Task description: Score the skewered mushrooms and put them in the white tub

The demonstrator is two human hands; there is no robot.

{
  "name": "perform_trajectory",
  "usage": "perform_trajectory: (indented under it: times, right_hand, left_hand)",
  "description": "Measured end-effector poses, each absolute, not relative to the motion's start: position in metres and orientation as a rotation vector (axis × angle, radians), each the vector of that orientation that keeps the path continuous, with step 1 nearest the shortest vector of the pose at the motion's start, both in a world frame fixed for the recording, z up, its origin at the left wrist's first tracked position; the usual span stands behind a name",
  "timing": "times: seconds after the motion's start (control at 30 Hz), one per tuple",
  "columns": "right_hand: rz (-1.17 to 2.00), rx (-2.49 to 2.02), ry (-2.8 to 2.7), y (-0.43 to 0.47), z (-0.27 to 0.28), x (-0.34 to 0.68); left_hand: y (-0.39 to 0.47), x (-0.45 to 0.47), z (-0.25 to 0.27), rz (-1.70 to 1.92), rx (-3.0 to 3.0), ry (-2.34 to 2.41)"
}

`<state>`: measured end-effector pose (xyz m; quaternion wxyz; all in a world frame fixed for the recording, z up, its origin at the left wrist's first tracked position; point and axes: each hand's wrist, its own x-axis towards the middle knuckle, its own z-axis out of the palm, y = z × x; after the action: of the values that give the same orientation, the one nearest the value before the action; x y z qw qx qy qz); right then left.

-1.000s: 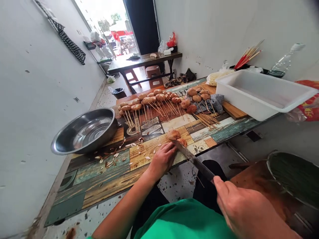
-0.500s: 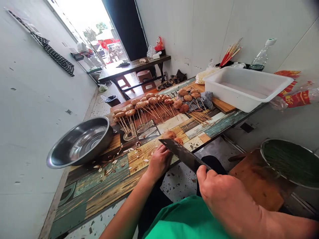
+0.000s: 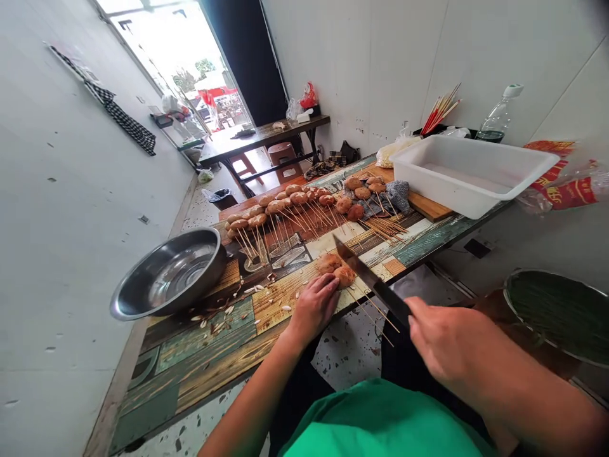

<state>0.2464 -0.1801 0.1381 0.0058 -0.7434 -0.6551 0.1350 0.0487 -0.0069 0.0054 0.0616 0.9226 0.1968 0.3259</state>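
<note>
My right hand (image 3: 442, 336) is wrapped round the handle of a large kitchen knife (image 3: 364, 273), its dark blade slanting up and left above the table. The knife's tip is just beyond two brown mushrooms (image 3: 345, 275) that lie close together at the table's near edge. Thin skewers (image 3: 375, 312) run from these mushrooms out past the edge. With fingers together, my left hand (image 3: 314, 301) holds the mushrooms from their near left side. Behind them stretches a row of skewered mushrooms (image 3: 276, 206), and a smaller group (image 3: 364, 188) sits on a grey cloth (image 3: 397, 195).
A steel basin (image 3: 166, 273) stands at the table's left. Pale trimmings (image 3: 219, 324) litter the patterned tabletop (image 3: 209, 374). Loose skewers (image 3: 383, 228) lie near a white plastic tub (image 3: 466, 178) on a wooden board (image 3: 428, 208). At lower right is a large pot (image 3: 556, 314).
The knife has lifted off to the right and further from me, uncovering the mushrooms and their skewers. My left hand still touches them. The whole view has shifted slightly.
</note>
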Motion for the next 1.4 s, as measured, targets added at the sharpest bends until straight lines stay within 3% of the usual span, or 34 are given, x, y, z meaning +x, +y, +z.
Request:
perform_trajectory:
  times: [0.07, 0.23, 0.33, 1.0, 1.27, 1.4]
  right_hand:
    - [0.56, -2.195, -1.864, -0.185, 0.124, 0.269]
    - [1.257, -1.84, -1.305, -0.188, 0.088, 0.302]
    - [1.395, -1.779, -1.166, -0.186, 0.076, 0.31]
    - [1.579, -1.616, -1.073, -0.169, 0.054, 0.332]
    - [1.767, -1.423, -0.83, -0.161, 0.035, 0.346]
    - [1.744, -1.4, -0.813, -0.17, 0.032, 0.348]
  left_hand:
    - [-0.009, 0.05, 0.009, 0.978, 2.809, 0.615]
    - [-0.013, 0.056, 0.012, 0.969, 2.852, 0.727]
    - [-0.014, 0.059, 0.007, 0.987, 2.864, 0.803]
    - [-0.011, 0.06, -0.001, 1.092, 2.871, 0.775]
    - [-0.01, 0.063, 0.011, 1.014, 2.876, 0.786]
    - [-0.01, 0.078, 0.025, 0.877, 2.871, 1.014]
